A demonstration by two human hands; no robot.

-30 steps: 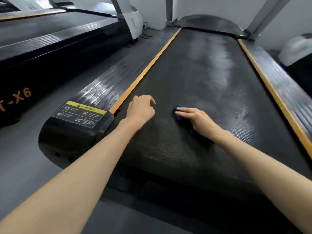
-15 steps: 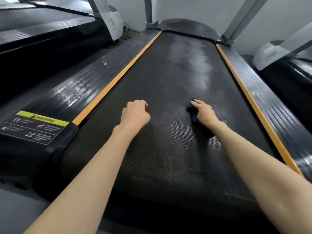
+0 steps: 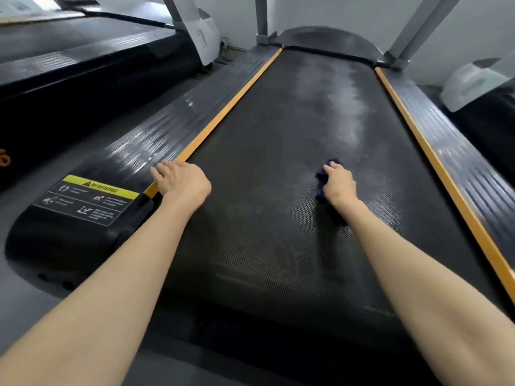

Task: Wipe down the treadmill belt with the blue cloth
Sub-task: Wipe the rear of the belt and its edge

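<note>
Your right hand [image 3: 340,183] presses the blue cloth [image 3: 323,176] flat on the treadmill belt [image 3: 278,151], right of centre, fingers curled over it, arm stretched forward. Your left hand [image 3: 181,181] rests palm down at the belt's left edge, fingers loosely spread across the orange strip [image 3: 223,112], holding nothing.

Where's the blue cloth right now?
The blue cloth is under the right hand, pressed on the treadmill belt, right of centre.
</note>
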